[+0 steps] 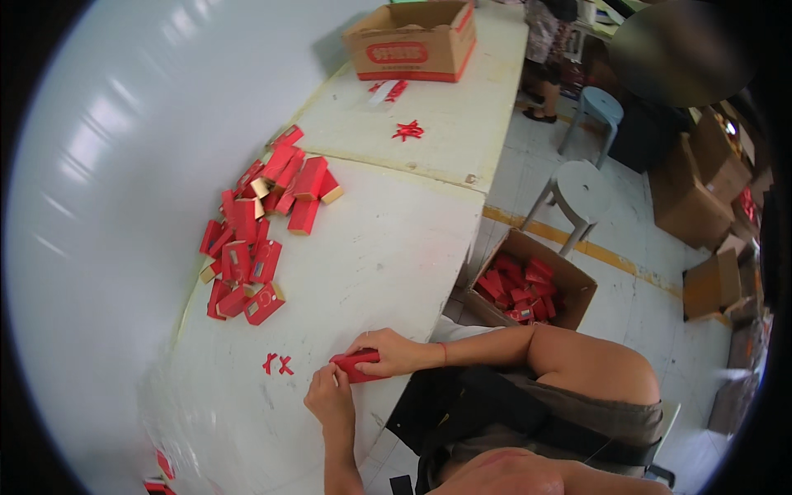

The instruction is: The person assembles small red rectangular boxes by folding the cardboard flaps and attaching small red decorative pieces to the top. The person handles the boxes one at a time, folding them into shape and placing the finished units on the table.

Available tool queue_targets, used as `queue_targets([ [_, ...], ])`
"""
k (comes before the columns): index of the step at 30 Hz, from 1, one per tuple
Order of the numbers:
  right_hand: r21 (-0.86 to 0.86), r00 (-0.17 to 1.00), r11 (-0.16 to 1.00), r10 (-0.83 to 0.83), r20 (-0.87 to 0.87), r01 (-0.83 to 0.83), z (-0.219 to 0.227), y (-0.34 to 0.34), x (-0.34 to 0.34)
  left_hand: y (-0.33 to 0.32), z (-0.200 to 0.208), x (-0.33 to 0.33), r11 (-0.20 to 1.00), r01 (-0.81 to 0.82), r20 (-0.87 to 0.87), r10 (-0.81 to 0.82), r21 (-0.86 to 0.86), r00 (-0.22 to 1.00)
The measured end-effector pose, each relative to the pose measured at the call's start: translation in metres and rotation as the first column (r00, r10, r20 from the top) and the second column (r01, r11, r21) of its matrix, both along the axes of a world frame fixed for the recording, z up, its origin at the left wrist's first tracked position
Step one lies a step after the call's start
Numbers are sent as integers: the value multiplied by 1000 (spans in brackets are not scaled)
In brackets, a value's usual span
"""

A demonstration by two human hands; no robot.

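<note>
Dark clothing (487, 412) on the person's own body fills the near right, with the forearms reaching over a white table (388, 256). At its near edge lies a red box (355, 375), long and narrow, its long axis running roughly left to right with the right end slightly farther off. One end points left toward the left hand (330, 398); the other goes under the right hand (390, 352). Its visible sides are plain, deep red with straight edges; fingers hide part of it, so any marking there cannot be made out.

The right hand, a thin red band (445, 355) at its wrist, grasps the box from above. The left hand has its fingertips drawn together at the box's left end; I cannot tell whether they pinch anything.

Left of the hands, just beside each other, lie two small red ribbon pieces (285, 365). Farther off, along the left side, is a jumbled pile of red boxes (264, 261), some showing pale gold ends. Beyond are a cluster of red ribbons (407, 130) and a brown carton (464, 49). On the floor to the right, an open carton (582, 290) holds more red boxes.
</note>
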State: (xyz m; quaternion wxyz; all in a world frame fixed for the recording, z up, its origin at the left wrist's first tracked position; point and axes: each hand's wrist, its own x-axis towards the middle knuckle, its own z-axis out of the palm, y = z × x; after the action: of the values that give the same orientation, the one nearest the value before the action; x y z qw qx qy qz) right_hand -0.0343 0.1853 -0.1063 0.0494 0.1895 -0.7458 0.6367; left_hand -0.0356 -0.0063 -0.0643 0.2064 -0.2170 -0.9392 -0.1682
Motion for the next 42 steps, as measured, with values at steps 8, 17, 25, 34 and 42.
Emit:
queue_targets([
  [8, -2, 997, 998, -62, -35, 62, -5, -2, 0, 24, -9, -1, 975, -159, -37, 167, 154, 985],
  [17, 14, 974, 997, -72, -214, 76, -9, -5, 3, 32, -18, 2, 737, -329, 108, 332, 591, 937],
  [25, -50, 995, 997, 47, -92, -52, -5, 5, 2, 14, -28, 7, 221, -500, 511, 5, 838, 859],
  [34, -42, 979, 980, 193, -66, -196, 1, 7, 5, 0, -32, 41, -123, -493, 452, -259, 861, 854],
  [42, -61, 982, 980, 186, -43, -188, 10, 3, 12, 2, -28, 52, -245, -504, 430, -299, 828, 852],
])
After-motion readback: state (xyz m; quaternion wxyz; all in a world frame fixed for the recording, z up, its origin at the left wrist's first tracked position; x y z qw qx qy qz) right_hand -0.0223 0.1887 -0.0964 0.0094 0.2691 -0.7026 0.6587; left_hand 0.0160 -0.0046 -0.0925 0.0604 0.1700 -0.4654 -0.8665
